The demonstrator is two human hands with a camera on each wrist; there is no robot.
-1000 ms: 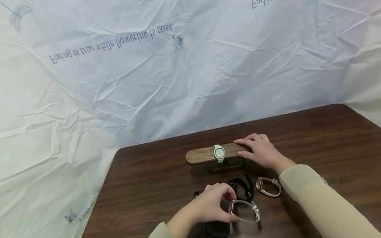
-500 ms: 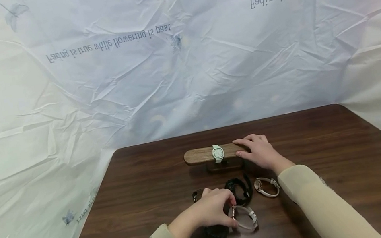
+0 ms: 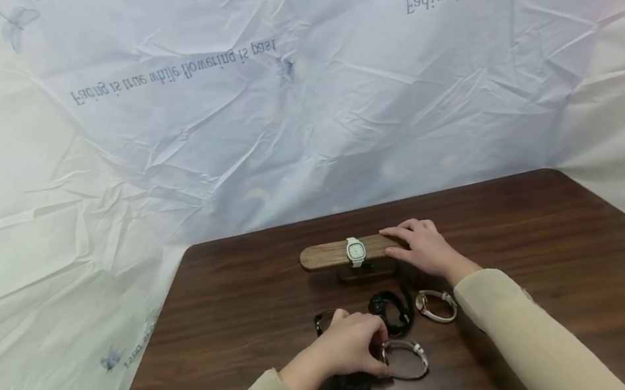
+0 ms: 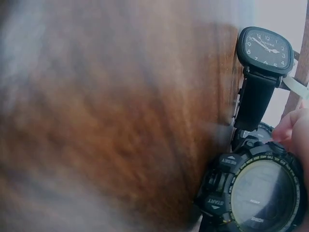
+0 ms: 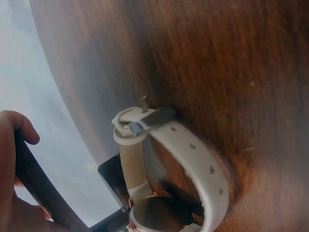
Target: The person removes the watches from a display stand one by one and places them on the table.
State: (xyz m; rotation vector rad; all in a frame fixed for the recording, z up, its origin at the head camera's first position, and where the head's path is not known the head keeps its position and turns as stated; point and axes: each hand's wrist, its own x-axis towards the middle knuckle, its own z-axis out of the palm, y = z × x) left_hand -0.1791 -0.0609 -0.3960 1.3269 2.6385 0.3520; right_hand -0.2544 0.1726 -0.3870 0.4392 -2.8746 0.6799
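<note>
Low in the centre of the head view, the left hand (image 3: 350, 346) pinches the case of a white-strapped watch (image 3: 409, 357) that lies on the dark tabletop (image 3: 233, 313). Above it, the right hand (image 3: 424, 247) rests with fingers relaxed on the right end of a wooden watch stand (image 3: 327, 255), which carries a pale green watch (image 3: 356, 251). Between the hands lie a black digital watch (image 3: 391, 307) and another white-strapped watch (image 3: 436, 306). A black watch (image 4: 263, 72) shows at upper right of the left wrist view.
</note>
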